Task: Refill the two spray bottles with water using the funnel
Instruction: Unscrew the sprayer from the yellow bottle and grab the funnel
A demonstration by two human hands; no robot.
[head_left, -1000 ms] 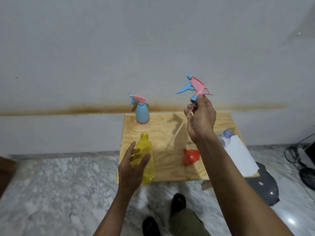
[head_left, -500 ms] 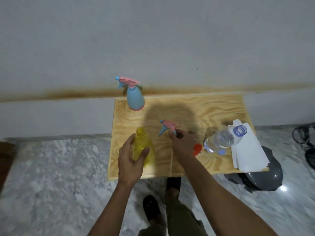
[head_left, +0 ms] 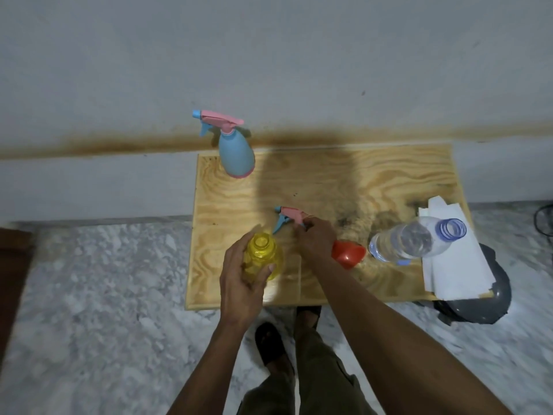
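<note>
Head: yellow bottle [head_left: 263, 259] in left hand [head_left: 242, 283]

A yellow spray bottle [head_left: 263, 256] stands upright near the worktop's [head_left: 344, 181] front edge, left of middle, its neck open. Its pink-and-blue spray head [head_left: 288, 218] lies just behind it. A blue spray bottle [head_left: 236, 154], head on, stands at the far left corner. An orange funnel [head_left: 348, 254] lies on its side beside a clear water bottle [head_left: 410, 241], uncapped, towards the right edge.
</note>
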